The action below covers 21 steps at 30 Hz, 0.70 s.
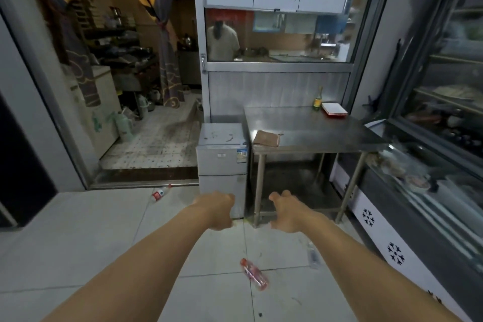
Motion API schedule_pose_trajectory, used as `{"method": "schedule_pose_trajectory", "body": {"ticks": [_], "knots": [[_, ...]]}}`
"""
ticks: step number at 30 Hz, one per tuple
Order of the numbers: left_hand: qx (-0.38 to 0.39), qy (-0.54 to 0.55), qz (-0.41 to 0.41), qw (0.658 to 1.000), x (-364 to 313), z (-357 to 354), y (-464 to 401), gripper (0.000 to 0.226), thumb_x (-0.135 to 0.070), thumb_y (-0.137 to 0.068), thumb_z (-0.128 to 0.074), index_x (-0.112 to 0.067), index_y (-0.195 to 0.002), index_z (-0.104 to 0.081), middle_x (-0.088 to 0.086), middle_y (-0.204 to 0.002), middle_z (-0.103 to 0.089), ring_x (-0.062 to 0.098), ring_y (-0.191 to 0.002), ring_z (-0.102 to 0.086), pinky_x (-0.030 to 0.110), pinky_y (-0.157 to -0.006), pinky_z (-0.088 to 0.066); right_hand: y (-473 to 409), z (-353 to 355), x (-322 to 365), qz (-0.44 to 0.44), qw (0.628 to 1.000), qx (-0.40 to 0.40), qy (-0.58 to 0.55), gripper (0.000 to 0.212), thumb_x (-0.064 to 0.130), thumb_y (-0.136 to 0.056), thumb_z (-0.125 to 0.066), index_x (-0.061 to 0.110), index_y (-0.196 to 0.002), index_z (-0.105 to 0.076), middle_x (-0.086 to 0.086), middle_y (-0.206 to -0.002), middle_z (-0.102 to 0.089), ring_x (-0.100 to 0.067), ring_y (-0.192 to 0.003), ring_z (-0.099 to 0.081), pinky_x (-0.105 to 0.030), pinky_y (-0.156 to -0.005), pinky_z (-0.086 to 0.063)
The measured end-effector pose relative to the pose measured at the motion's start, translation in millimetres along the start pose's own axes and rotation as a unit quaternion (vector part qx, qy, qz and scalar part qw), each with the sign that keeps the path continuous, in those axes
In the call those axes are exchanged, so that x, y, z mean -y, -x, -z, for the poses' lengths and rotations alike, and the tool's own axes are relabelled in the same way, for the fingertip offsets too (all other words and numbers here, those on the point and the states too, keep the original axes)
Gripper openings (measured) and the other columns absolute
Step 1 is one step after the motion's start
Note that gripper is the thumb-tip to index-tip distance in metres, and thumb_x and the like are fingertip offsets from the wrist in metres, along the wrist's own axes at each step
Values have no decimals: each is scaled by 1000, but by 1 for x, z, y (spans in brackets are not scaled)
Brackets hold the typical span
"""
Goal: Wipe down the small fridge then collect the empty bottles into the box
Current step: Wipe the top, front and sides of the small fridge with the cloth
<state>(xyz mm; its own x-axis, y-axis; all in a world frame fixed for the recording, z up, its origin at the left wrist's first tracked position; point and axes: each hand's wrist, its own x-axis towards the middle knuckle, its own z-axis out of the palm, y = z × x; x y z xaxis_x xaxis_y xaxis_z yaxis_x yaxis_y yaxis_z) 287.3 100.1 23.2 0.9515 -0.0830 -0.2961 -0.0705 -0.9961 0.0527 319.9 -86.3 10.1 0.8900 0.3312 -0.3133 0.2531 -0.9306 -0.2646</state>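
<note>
Head view: both arms out, hands empty before the small fridge

Head camera looks down two bare forearms stretched forward over the tiled floor. The left hand is seen from the back, knuckles up, fingers curled loosely under; its grip holds nothing. The right hand hangs the same way, thumb raised, fingers bent downward and slack, its grip also around nothing. The two hands are near each other, apart, at about the same height.

Beyond the left hand stands the small fridge, grey, door closed, pressed against the left leg of the steel worktop. On the worktop's near left corner lies a folded brown cloth; at its far edge stand a green bottle and a stack of white plates just beside it.

Three bottles lie on the floor: a red-labelled bottle to the left near the doorway step, a pink bottle between the forearms, and a clear bottle partly hidden by the right forearm. None touches a hand.
</note>
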Motion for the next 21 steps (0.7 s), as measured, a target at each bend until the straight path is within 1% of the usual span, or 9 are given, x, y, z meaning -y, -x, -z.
{"method": "schedule_pose_trajectory", "body": {"ticks": [4, 9, 11, 14, 16, 18, 20, 21], "knots": [[3, 4, -2, 1000, 45, 22, -73, 47, -27, -86, -57, -16, -129, -43, 10, -129, -51, 29, -114, -52, 38, -91, -47, -70, 20, 6, -18, 999, -8, -26, 72, 24, -87, -64, 14, -146, -25, -13, -139, -31, -33, -126, -39, -43, -105, -39], [26, 16, -17, 999, 78, 39, -161, 45, -25, -85, -59, -14, -127, -46, 11, -128, -51, 27, -114, -51, 39, -93, -47, -159, 41, -9, -50, 998, 2, -47, 63, 29, -88, -62, 16, -141, -30, -13, -134, -33, -32, -120, -44, -42, -101, -42], [26, 16, -28, 999, 88, 48, -202, 45, -24, -86, -59, -12, -127, -46, 12, -129, -51, 27, -115, -51, 38, -93, -46, -202, 51, -18, -56, 997, -4, -53, 62, 30, -88, -61, 16, -140, -31, -13, -135, -33, -32, -119, -45, -42, -100, -42], [29, 13, -30, 999, 103, 59, -265, 45, -25, -87, -58, -14, -129, -44, 12, -128, -50, 27, -113, -51, 33, -83, -42, -274, 64, -31, -55, 996, -10, -67, 63, 28, -89, -61, 15, -142, -29, -15, -142, -29, -33, -124, -43, -42, -103, -41], [35, 10, -24, 999, 112, 63, -309, 44, -27, -88, -57, -15, -128, -44, 12, -127, -50, 28, -112, -51, 32, -79, -39, -324, 72, -40, -57, 995, -14, -81, 65, 27, -89, -61, 14, -144, -28, -15, -144, -28, -31, -123, -46, -41, -103, -41], [44, 2, -15, 999, 122, 66, -353, 44, -29, -88, -56, -16, -128, -43, 11, -128, -50, 28, -114, -51, 33, -81, -41, -372, 79, -50, -51, 994, -10, -93, 60, 25, -90, -61, 15, -141, -32, -13, -143, -34, -28, -120, -49, -39, -101, -43], [52, 0, -10, 999, 131, 69, -393, 44, -30, -87, -55, -16, -127, -43, 11, -128, -51, 29, -114, -51, 34, -86, -42, -414, 83, -62, -44, 994, -4, -102, 47, 23, -91, -59, 15, -134, -40, -10, -133, -47, -24, -112, -54, -37, -96, -46], [53, 1, -10, 999, 135, 70, -412, 43, -29, -87, -56, -16, -127, -44, 11, -127, -51, 29, -114, -51, 35, -86, -43, -433, 86, -67, -46, 993, -4, -107, 42, 22, -92, -59, 15, -130, -43, -10, -127, -52, -22, -106, -56, -34, -91, -47]]}}
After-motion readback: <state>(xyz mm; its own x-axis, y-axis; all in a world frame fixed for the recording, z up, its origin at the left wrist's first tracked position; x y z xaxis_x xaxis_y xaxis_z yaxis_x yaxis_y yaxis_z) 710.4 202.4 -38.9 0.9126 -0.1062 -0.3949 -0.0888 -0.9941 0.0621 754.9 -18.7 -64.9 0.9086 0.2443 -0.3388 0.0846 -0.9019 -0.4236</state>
